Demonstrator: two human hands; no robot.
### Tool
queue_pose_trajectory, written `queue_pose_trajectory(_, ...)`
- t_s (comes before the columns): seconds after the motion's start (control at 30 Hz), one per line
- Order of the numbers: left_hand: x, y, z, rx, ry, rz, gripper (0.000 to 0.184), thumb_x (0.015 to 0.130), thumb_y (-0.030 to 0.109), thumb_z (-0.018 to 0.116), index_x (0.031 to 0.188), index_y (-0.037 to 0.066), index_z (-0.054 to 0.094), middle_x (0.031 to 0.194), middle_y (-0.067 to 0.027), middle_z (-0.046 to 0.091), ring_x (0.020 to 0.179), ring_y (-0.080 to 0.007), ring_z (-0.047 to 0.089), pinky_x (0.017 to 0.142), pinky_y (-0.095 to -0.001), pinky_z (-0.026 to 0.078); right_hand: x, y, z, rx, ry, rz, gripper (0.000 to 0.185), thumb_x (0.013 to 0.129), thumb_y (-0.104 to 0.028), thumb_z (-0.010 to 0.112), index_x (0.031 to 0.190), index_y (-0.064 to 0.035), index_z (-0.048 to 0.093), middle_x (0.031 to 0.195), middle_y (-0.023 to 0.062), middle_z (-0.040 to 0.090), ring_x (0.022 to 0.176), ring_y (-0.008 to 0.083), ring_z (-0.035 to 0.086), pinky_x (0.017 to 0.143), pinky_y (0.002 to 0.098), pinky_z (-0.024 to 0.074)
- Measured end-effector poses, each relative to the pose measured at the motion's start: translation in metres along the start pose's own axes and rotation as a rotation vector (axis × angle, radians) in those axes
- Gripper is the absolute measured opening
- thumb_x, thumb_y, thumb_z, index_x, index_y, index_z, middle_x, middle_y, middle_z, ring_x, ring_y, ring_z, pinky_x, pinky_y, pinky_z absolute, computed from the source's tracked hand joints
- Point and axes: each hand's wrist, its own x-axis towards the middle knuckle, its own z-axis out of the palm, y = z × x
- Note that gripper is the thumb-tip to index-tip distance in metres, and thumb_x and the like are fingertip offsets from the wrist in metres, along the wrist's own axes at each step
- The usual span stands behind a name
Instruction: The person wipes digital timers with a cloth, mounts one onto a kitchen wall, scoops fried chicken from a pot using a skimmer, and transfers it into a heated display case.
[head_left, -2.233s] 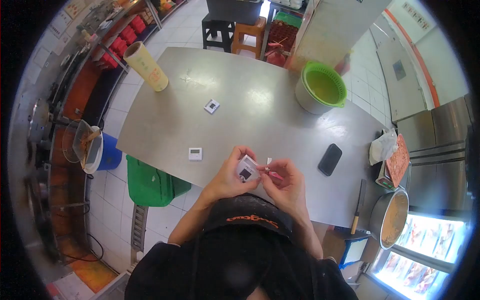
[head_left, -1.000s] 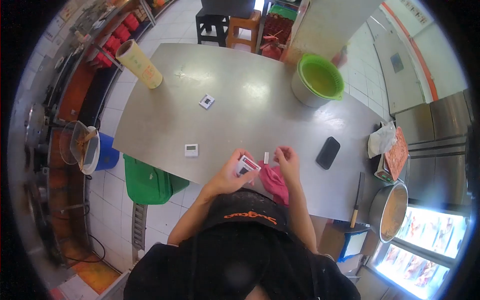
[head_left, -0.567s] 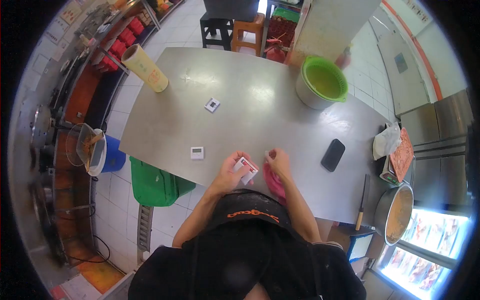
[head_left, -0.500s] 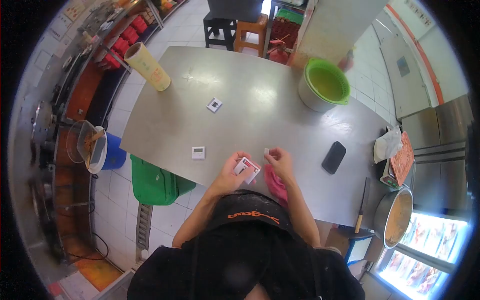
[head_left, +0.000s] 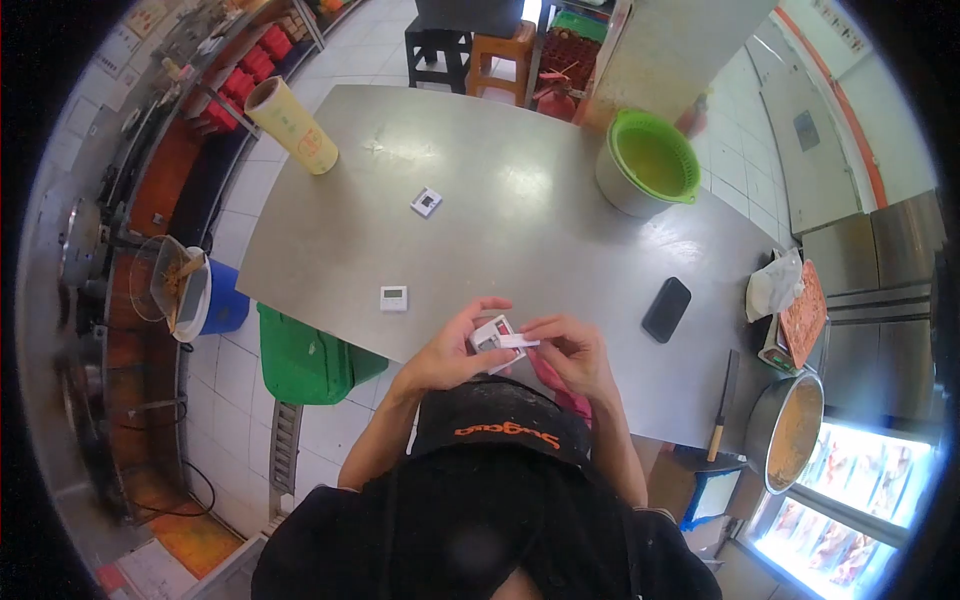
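Observation:
My left hand [head_left: 455, 350] is closed round a small white device [head_left: 488, 334], its back with a dark and red recess turned up. Between the fingertips of my right hand [head_left: 575, 352] is a small white strip-shaped piece [head_left: 518, 341], held against the device. A pink cloth [head_left: 572, 402] lies partly hidden under my right hand. To the left, a white device with a display [head_left: 394, 298] rests on the metal table [head_left: 480, 235]. Farther back lies another small white device [head_left: 426, 202].
A yellow roll [head_left: 292, 128] stands at the back left. On the right are a pot with a green basket [head_left: 650, 165], a black phone [head_left: 667, 310], a knife [head_left: 724, 405], a metal bowl [head_left: 785, 432] and a scale with a pink tray [head_left: 802, 315].
My right hand has picked up the white strip from the table and brought it left to the device in my left hand. The pink cloth is now more covered by my right hand.

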Motion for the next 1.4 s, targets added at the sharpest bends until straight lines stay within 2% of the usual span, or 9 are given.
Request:
queue_pose_trajectory(0.1, -0.003, -0.006, -0.003, 0.012, -0.025, 0.052, 0.053, 0.089, 0.007, 0.072, 0.130, 0.003, 0.038, 0.108, -0.0082, 0.060, 0.091, -0.0136, 0.065, 0.076, -0.0271, 0.054, 0.000, -0.020, -0.005, 0.007, -0.134, 0.007, 0.019, 0.088, 0.013, 0.056, 0.100, 0.0047, 0.067, 0.113, 0.0155, 0.066, 0.099, 0.0174, 0.065, 0.084, 0.0281, 0.0528)
queue_pose_trajectory(0.17, -0.003, -0.006, -0.004, 0.071, -0.062, 0.075, 0.052, 0.089, 0.007, 0.072, 0.126, 0.005, 0.036, 0.109, -0.0098, 0.059, 0.094, -0.0148, 0.065, 0.076, -0.0267, 0.054, -0.001, -0.027, 0.001, 0.193, -0.087, 0.021, 0.018, 0.085, 0.010, 0.062, 0.100, 0.0038, 0.069, 0.109, 0.0128, 0.069, 0.091, 0.0152, 0.066, 0.079, 0.0276, 0.0539)
queue_pose_trajectory(0.3, -0.006, 0.002, 0.000, 0.139, -0.070, 0.077, 0.053, 0.089, 0.004, 0.071, 0.128, 0.003, 0.037, 0.108, -0.0108, 0.062, 0.091, -0.0146, 0.065, 0.078, -0.0291, 0.054, -0.004, -0.021, 0.006, 0.156, -0.056, 0.066, 0.019, 0.087, 0.010, 0.063, 0.104, 0.0034, 0.067, 0.109, 0.0107, 0.069, 0.093, 0.0159, 0.066, 0.081, 0.0295, 0.0545)
queue_pose_trajectory(0.37, -0.007, 0.009, 0.003, 0.119, -0.039, 0.054, 0.051, 0.088, 0.005, 0.072, 0.130, 0.002, 0.042, 0.109, -0.0097, 0.063, 0.094, -0.0144, 0.065, 0.083, -0.0297, 0.054, -0.003, -0.025, 0.000, 0.353, 0.033, 0.147, 0.019, 0.089, 0.008, 0.065, 0.107, 0.0028, 0.062, 0.108, 0.0105, 0.069, 0.097, 0.0151, 0.066, 0.085, 0.0303, 0.0545)
queue_pose_trajectory(0.6, -0.009, 0.019, 0.010, 0.190, -0.029, 0.092, 0.051, 0.088, 0.004, 0.071, 0.133, 0.002, 0.049, 0.113, -0.0067, 0.063, 0.107, -0.0150, 0.063, 0.094, -0.0306, 0.050, 0.004, -0.052, -0.017, 0.130, -0.166, 0.101, 0.024, 0.087, 0.008, 0.068, 0.106, 0.0002, 0.056, 0.105, 0.0112, 0.067, 0.089, 0.0118, 0.064, 0.077, 0.0272, 0.0537)
queue_pose_trajectory(0.8, -0.009, 0.023, 0.016, 0.148, -0.086, 0.081, 0.051, 0.089, 0.000, 0.068, 0.135, 0.002, 0.047, 0.118, -0.0072, 0.061, 0.111, -0.0142, 0.059, 0.096, -0.0302, 0.048, 0.008, -0.049, 0.001, 0.203, 0.032, 0.106, 0.035, 0.083, 0.007, 0.073, 0.109, -0.0022, 0.052, 0.100, 0.0085, 0.059, 0.092, 0.0138, 0.065, 0.072, 0.0258, 0.0536)
queue_pose_trajectory(0.97, -0.006, 0.018, 0.017, 0.150, -0.077, 0.065, 0.055, 0.088, 0.002, 0.070, 0.137, 0.002, 0.045, 0.116, -0.0070, 0.061, 0.110, -0.0133, 0.059, 0.095, -0.0298, 0.048, 0.002, -0.053, 0.012, 0.129, 0.248, 0.296, 0.036, 0.079, 0.005, 0.078, 0.104, -0.0022, 0.053, 0.094, 0.0099, 0.062, 0.087, 0.0145, 0.066, 0.065, 0.0244, 0.0548)
queue_pose_trajectory(1.07, -0.005, 0.017, 0.019, 0.258, -0.080, 0.114, 0.060, 0.085, 0.004, 0.074, 0.137, 0.002, 0.044, 0.116, -0.0073, 0.061, 0.108, -0.0123, 0.059, 0.093, -0.0292, 0.049, -0.003, -0.046, 0.023, 0.070, 0.351, 0.152, 0.031, 0.079, 0.007, 0.076, 0.100, -0.0006, 0.054, 0.093, 0.0104, 0.064, 0.088, 0.0149, 0.067, 0.072, 0.0258, 0.0571)
queue_pose_trajectory(1.4, 0.000, 0.010, 0.024, 0.265, 0.014, 0.212, 0.052, 0.084, 0.002, 0.070, 0.130, 0.004, 0.045, 0.107, -0.0039, 0.059, 0.100, -0.0097, 0.058, 0.085, -0.0260, 0.050, -0.012, -0.044, 0.027, 0.196, 0.345, 0.231, 0.023, 0.081, 0.007, 0.074, 0.091, -0.0010, 0.056, 0.093, 0.0065, 0.061, 0.086, 0.0123, 0.064, 0.075, 0.0245, 0.0549)
